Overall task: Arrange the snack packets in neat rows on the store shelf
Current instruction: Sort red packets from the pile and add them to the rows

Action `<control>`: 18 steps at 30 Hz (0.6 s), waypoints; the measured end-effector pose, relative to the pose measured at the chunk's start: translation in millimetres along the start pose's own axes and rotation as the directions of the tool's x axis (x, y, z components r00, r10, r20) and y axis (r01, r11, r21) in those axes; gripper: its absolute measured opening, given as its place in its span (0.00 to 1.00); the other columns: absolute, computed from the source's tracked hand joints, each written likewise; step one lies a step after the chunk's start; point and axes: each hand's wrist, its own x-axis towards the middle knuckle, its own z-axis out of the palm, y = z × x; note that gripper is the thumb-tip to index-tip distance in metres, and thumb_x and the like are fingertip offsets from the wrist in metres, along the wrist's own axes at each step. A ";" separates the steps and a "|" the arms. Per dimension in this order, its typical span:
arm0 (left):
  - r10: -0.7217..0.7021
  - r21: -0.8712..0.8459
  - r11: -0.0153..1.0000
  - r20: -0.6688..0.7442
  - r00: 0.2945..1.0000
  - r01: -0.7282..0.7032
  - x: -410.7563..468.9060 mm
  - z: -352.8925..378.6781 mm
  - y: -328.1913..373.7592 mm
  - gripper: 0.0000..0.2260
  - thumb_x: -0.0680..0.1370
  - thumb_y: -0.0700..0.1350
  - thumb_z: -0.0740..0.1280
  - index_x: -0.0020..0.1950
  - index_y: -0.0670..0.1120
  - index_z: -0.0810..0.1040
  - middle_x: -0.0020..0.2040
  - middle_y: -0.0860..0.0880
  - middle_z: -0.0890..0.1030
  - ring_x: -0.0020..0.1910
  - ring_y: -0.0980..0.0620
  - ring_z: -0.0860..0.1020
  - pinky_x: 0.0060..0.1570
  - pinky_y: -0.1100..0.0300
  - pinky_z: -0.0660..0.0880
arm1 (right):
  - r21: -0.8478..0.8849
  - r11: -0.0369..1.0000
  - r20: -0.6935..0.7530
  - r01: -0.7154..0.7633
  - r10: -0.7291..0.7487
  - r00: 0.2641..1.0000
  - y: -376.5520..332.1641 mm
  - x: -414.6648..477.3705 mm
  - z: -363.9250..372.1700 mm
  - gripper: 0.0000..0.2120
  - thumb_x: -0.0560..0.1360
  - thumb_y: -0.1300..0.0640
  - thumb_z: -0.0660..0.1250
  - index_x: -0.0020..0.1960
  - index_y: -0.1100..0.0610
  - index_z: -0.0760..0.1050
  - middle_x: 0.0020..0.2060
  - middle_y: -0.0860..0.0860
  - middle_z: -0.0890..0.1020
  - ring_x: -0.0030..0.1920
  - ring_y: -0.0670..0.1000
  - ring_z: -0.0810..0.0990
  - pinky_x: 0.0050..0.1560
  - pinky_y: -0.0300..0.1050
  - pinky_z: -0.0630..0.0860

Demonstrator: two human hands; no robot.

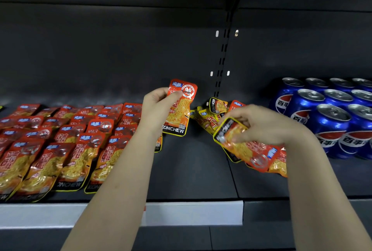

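Note:
Red-and-yellow snack packets (pixel 66 146) lie in overlapping rows on the left part of the dark shelf (pixel 191 170). My left hand (pixel 159 107) holds one upright packet (pixel 179 113) above the shelf, thumb pinching its top. To the right, a loose pile of packets (pixel 213 115) lies jumbled near the shelf's back. My right hand (pixel 259 123) grips another packet (pixel 241 146) by its black end, tilted over the pile's front packets.
Blue cola cans (pixel 330 121) stand packed in rows at the right, close to my right forearm. A slotted upright (pixel 223 53) runs up the back wall. A white price strip (pixel 193 212) lines the shelf's front edge. Bare shelf lies between the rows and the pile.

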 end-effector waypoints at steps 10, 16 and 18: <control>-0.001 -0.026 1.000 -0.015 1.000 0.000 2.7 -2.0 -1.4 0.05 0.74 0.48 0.72 0.47 0.48 0.83 0.43 0.48 0.85 0.42 0.50 0.84 0.39 0.57 0.79 | 0.792 0.560 -0.490 0.243 0.345 0.801 -0.6 26.1 4.4 0.23 0.72 0.74 0.67 0.61 0.57 0.66 0.51 0.54 0.76 0.44 0.53 0.82 0.36 0.45 0.81; -0.002 -0.005 1.000 -0.021 1.000 0.002 3.8 -3.2 -2.6 0.06 0.75 0.49 0.72 0.48 0.49 0.83 0.44 0.49 0.85 0.43 0.51 0.84 0.39 0.58 0.79 | 0.940 0.151 -0.342 0.306 0.420 0.841 -1.8 37.1 10.1 0.12 0.70 0.72 0.67 0.45 0.57 0.70 0.46 0.57 0.81 0.51 0.60 0.84 0.47 0.53 0.83; -0.001 -0.003 1.000 -0.019 1.000 0.001 3.5 -3.2 -2.7 0.06 0.75 0.50 0.72 0.48 0.49 0.83 0.44 0.50 0.85 0.43 0.51 0.84 0.39 0.58 0.79 | 0.957 0.036 -0.277 0.288 0.405 0.871 -6.7 39.3 12.1 0.12 0.72 0.70 0.66 0.42 0.56 0.68 0.41 0.54 0.81 0.45 0.55 0.85 0.40 0.46 0.82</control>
